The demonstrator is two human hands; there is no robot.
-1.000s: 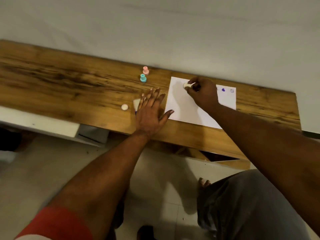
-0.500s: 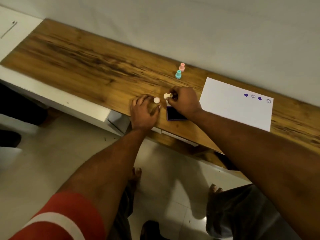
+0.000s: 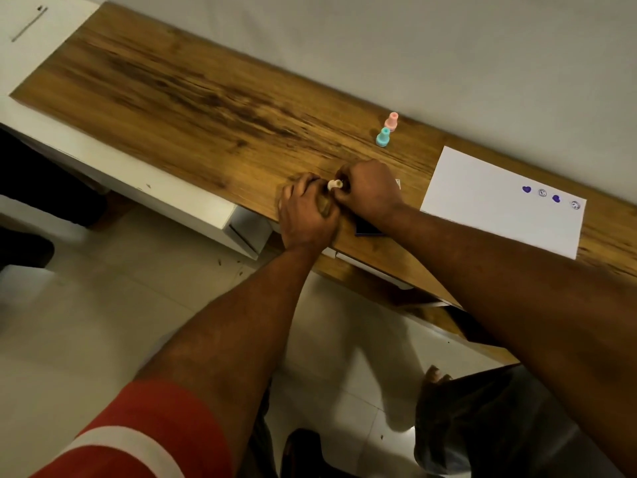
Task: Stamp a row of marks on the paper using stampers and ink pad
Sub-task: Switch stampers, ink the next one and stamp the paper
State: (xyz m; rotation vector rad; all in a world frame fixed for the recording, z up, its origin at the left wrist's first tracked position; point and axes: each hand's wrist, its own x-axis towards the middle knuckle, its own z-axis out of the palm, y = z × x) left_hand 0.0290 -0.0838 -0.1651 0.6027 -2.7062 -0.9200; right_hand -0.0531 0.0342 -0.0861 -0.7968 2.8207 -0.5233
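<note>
Small white plastic stamper (image 3: 334, 184): lying sideways above the table's near edge, pinched in the curled fingertips of the right hand (image 3: 368, 193). Left hand (image 3: 305, 215): pressed against the right, fingers curled tight toward the stamper's free end; cannot tell whether anything held inside. Dark flat ink pad (image 3: 367, 230): at the near edge, mostly covered by the right wrist, one corner showing. White rectangular sheet of paper (image 3: 482, 201): flat toward the table's right end, well apart from both hands. Row of four purple marks (image 3: 549, 197): along the paper's far side near its right corner, two solid hearts alternating with two round outlines. Teal plastic stamper (image 3: 382, 137) and pink plastic stamper (image 3: 391, 121): upright, just beside each other near the far edge of the long brown wood-grain table (image 3: 206, 98). Step judged in hand: readying or swapping of the white stamper, away from the paper. Hazards judged from here: ink pad nudged over the near edge by the wrist passing above it; ink picked up on fingertips from the stamper's face, then smeared onto the paper; small stamper slipped from a two-handed fumble and dropped to the floor; next mark set out of line or too near the leftmost heart, given the reach back to the paper; faint print if pad contact skipped or uneven; unheld paper shifted under a sideways press.
</note>
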